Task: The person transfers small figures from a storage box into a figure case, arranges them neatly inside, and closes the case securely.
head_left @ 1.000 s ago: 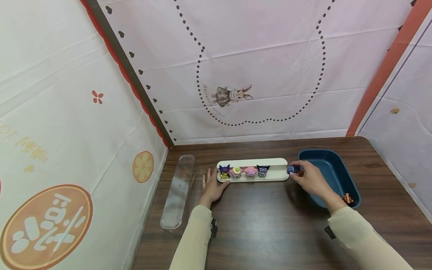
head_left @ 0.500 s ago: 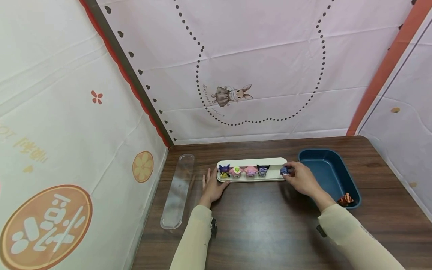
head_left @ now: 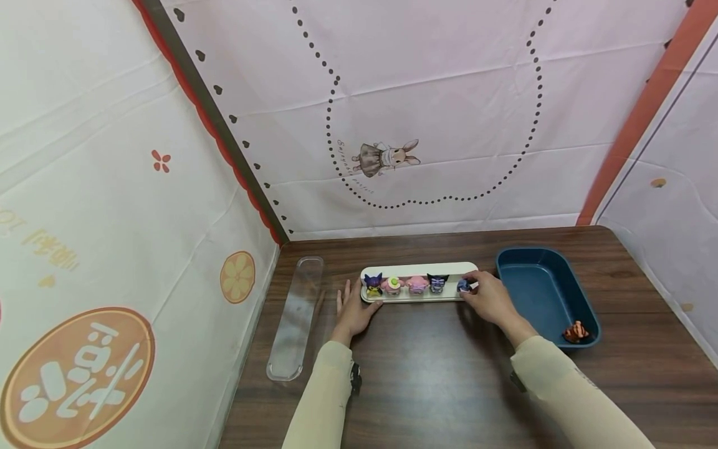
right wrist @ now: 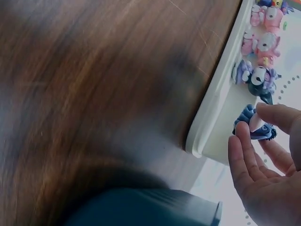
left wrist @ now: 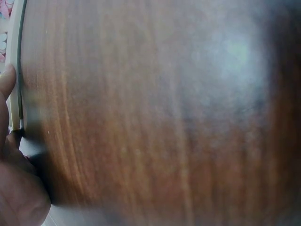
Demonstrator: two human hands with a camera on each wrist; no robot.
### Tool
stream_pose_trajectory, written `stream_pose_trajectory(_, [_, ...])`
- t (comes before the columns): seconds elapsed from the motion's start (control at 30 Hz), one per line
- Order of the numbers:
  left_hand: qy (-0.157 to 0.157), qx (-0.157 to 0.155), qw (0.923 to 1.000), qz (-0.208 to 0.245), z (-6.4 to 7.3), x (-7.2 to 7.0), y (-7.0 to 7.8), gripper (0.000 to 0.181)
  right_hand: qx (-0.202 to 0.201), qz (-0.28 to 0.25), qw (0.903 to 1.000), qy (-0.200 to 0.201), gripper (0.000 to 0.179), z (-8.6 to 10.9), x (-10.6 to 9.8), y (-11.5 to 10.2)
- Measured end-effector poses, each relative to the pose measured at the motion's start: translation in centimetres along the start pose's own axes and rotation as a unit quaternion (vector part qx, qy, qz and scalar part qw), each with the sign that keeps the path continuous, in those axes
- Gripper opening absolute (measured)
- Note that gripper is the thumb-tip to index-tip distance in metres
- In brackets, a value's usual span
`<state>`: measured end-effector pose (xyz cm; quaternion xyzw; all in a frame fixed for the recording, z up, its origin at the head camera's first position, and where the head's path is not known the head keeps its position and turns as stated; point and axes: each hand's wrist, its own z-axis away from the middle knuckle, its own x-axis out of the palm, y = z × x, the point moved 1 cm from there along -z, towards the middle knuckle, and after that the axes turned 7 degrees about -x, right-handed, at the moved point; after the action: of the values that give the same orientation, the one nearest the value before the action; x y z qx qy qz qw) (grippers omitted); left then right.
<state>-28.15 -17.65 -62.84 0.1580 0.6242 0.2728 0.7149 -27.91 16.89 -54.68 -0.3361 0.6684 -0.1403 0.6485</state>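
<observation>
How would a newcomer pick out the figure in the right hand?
On the table, find the white tray. At its right end, nearest the blue bin, the right hand pinches a small figure. It is blue, and a gap parts it from the row of four: purple-and-yellow, pink, pink, dark-eared purple.

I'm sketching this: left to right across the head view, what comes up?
Clear container, left hand, purple-yellow figure, green-topped pink figure, second pink figure, black-eared figure, blue figure, right hand, blue bin, orange figure.
</observation>
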Motion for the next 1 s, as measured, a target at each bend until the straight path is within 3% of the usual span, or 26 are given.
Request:
stream_pose_trajectory(0.57, [0.005, 0.009, 0.9998, 0.015, 0.1, -0.1, 0.2, 0.090, 0.056, 0.006, 0.9981, 0.027, 0.043, -1.2, 3.1, 0.0])
stream_pose_trajectory(1.0, [0.003, 0.010, 0.9998, 0.017, 0.1, -0.2, 0.2, 0.091, 0.060, -0.001, 0.9960, 0.067, 0.048, -1.6, 4.1, 0.1])
